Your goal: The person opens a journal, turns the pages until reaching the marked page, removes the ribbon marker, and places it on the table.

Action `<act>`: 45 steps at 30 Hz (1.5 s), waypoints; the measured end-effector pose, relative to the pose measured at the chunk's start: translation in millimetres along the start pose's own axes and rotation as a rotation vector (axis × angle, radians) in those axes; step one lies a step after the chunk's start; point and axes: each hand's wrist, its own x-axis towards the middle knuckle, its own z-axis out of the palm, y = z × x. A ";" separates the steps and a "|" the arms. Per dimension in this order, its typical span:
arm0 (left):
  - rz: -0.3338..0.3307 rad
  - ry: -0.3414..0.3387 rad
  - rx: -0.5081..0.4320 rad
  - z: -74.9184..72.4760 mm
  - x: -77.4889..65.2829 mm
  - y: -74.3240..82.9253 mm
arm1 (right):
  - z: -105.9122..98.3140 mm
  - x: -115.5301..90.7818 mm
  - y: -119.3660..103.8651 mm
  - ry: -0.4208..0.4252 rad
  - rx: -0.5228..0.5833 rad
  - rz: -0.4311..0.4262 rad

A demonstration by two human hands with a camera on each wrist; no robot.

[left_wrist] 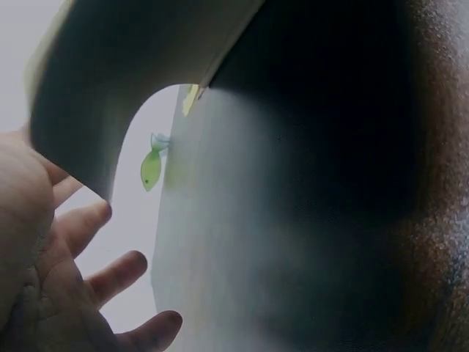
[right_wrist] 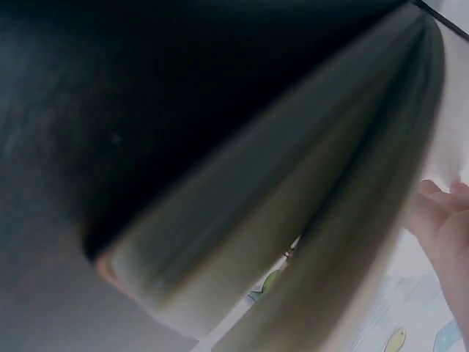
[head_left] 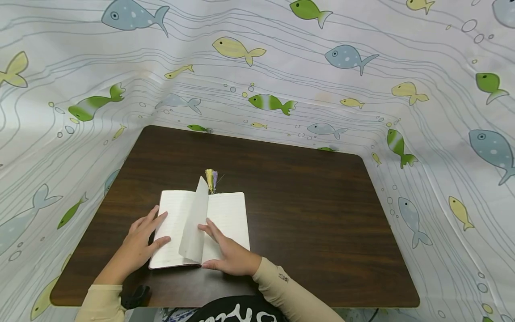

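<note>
A notebook (head_left: 227, 210) with faintly lined white pages lies spread out on the brown table. One loose-standing page (head_left: 194, 230) rises near its middle, tilted over the left side. My left hand (head_left: 138, 241) rests at the left edge, fingers and thumb spread on the left page. In the left wrist view its fingertips (left_wrist: 128, 271) are extended beside the notebook. My right hand (head_left: 233, 255) lies over the lower right page, its fingers reaching to the raised page and its thumb at the bottom edge. The right wrist view shows fanned page edges (right_wrist: 308, 191), dim and blurred.
A yellow and purple tassel (head_left: 211, 178) sticks out past the notebook's top edge. A small black object (head_left: 136, 297) is by the left wrist at the table's (head_left: 314, 214) front edge. A white fish-print sheet (head_left: 281, 76) surrounds the table's back and sides.
</note>
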 end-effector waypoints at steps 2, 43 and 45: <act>0.012 0.014 -0.025 -0.2 -1.6 0.6 | 4.5 3.2 0.4 -0.042 -0.106 -0.015; -0.021 -0.036 -0.018 0.6 -1.8 -3.2 | -35.2 -42.3 52.8 -0.066 -0.569 0.416; -0.018 -0.036 -0.016 -0.1 -1.6 -3.0 | -35.6 -41.9 51.1 -0.063 -0.581 0.413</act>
